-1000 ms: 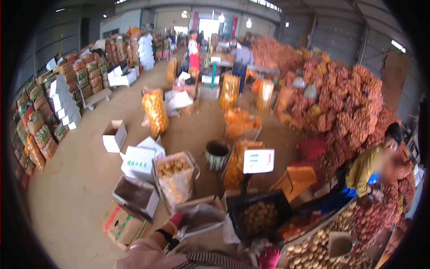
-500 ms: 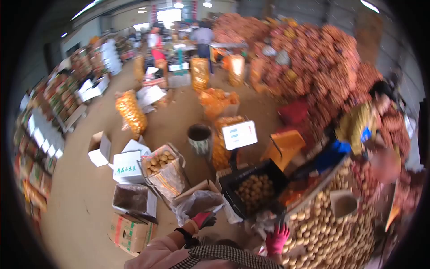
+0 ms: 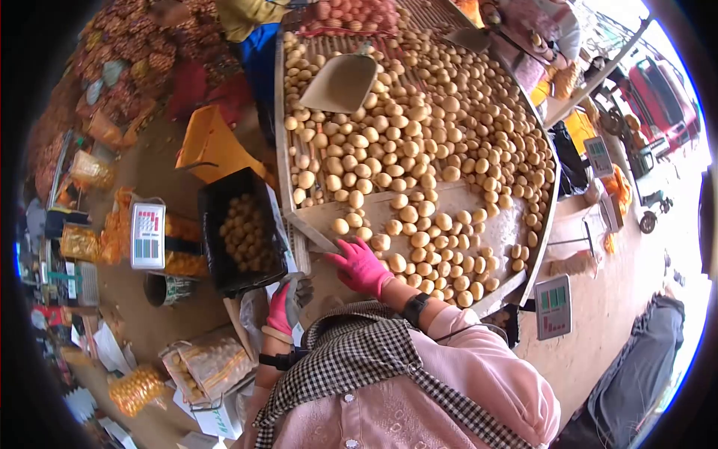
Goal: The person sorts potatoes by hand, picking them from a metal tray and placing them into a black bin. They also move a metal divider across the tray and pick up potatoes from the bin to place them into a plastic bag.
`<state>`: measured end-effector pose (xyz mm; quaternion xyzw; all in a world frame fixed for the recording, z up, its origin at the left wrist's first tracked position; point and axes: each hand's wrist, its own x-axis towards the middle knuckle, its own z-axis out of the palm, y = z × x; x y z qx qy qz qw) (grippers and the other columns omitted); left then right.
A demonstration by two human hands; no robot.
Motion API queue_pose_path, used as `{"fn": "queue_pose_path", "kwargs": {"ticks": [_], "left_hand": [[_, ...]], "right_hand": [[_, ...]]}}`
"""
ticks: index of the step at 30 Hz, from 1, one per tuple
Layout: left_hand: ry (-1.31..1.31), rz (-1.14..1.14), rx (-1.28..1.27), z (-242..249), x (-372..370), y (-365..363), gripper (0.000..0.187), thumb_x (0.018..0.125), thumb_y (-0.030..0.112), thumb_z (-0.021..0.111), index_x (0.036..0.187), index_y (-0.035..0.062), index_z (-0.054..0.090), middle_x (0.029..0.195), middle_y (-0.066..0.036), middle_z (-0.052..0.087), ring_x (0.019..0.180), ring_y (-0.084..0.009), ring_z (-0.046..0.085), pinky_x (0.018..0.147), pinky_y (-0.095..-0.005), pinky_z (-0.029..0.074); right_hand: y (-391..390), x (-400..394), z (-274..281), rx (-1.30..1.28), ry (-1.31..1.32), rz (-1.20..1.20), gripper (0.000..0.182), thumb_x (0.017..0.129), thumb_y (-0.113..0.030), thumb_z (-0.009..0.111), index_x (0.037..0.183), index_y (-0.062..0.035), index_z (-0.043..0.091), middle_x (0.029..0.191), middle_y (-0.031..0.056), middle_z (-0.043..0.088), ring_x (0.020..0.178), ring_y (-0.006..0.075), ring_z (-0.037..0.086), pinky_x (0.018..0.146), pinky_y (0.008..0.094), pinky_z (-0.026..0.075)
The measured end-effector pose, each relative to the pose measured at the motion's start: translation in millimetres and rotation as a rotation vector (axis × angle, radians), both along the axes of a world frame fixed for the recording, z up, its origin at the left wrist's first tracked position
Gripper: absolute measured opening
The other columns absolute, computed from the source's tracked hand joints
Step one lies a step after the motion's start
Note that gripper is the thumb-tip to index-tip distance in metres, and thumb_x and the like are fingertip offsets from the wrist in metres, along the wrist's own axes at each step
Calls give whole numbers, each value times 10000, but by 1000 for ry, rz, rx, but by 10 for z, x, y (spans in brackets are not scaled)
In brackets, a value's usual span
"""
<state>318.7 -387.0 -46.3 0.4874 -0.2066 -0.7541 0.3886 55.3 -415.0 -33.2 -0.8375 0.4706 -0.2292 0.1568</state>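
My right hand, in a pink glove, is open with fingers spread at the near wooden edge of a sorting table. Small round potatoes cover the table, and several lie just beyond these fingers. My left hand, in a pink glove with a grey palm, is open with loosely bent fingers and holds nothing visible. It is close to the near end of a black crate part filled with potatoes; contact cannot be made out. A beige scoop rests on the potatoes farther up the table.
A scale display stands left of the crate, another display at right. An orange chute-like container is behind the crate. A potato-filled bag stands lower left. Co-workers are at the table's far side.
The view has swung right, bringing the potato table to the middle. My right hand now reaches the table's near edge; my left hand is now near the black crate rather than the lined carton.
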Motion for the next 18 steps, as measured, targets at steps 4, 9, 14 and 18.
{"fn": "queue_pose_path", "kwargs": {"ticks": [4, 9, 14, 18], "left_hand": [[-143, -171, -66, 262, -561, -246, 485, 1007, 378, 525, 1327, 13, 537, 1181, -138, 645, 1034, -244, 634, 918, -374, 504], [-144, -337, -226, 326, -895, -463, 444, 1029, 328, 488, 1327, 3, 540, 1223, -147, 635, 1074, -232, 627, 948, -360, 494], [-133, -347, -218, 330, -1085, -603, 432, 1027, 328, 488, 1303, 1, 550, 1201, -133, 645, 1055, -225, 637, 933, -361, 506], [29, -308, -68, 301, -1233, -663, 396, 999, 342, 553, 1256, 43, 578, 1087, -99, 691, 982, -219, 665, 888, -366, 528]], "right_hand": [[159, -310, 97, 45, -142, -26, 507, 795, -178, 677, 1284, -112, 563, 1277, 188, 544, 1167, 360, 534, 1049, 480, 398], [114, -762, 168, 8, -270, -142, 444, 820, -128, 677, 1248, -79, 568, 1224, 170, 582, 1093, 351, 577, 934, 435, 478], [-440, -1274, 331, -104, -310, -369, 587, 824, -126, 674, 1373, -71, 471, 1335, 199, 516, 1199, 400, 519, 1017, 466, 433], [-1488, -1821, 442, -189, -282, -643, 669, 813, -162, 692, 1425, -108, 426, 1421, 238, 439, 1292, 431, 438, 1089, 482, 382]]}}
